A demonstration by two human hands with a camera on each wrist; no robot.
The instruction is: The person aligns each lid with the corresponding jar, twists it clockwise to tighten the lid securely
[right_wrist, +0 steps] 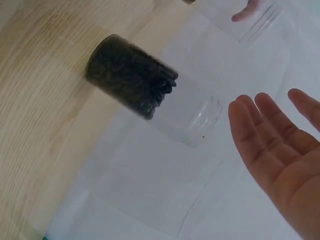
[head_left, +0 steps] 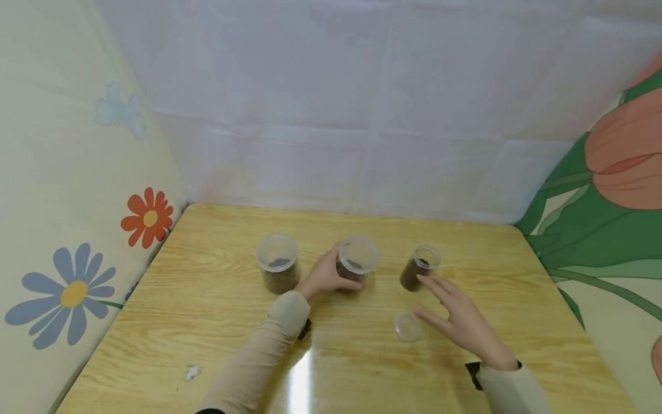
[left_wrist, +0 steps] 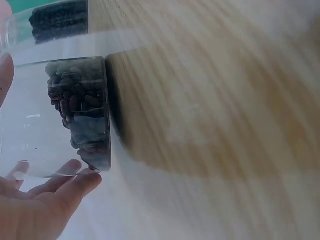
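My left hand (head_left: 324, 275) grips a clear jar (head_left: 358, 256) from its left side, thumb in front and fingers behind. Dark beans (left_wrist: 80, 95) fill the jar's lower part in the left wrist view, where several fingertips touch its wall. To the right stands a smaller, narrower clear jar (head_left: 412, 277), its mouth uncovered, with dark beans or seeds (right_wrist: 127, 75) about halfway up. My right hand (head_left: 460, 319) hovers beside this small jar, fingers extended and holding nothing. A round clear lid (head_left: 407, 327) lies flat on the table, near the right thumb.
Another wide clear jar (head_left: 279, 279) with brownish contents stands left of my left hand. A small white patch (head_left: 192, 372) marks the wooden table (head_left: 207, 259) at front left. White cloth (head_left: 331, 115) hangs behind the table, and flower-printed cloths (head_left: 62, 172) flank it.
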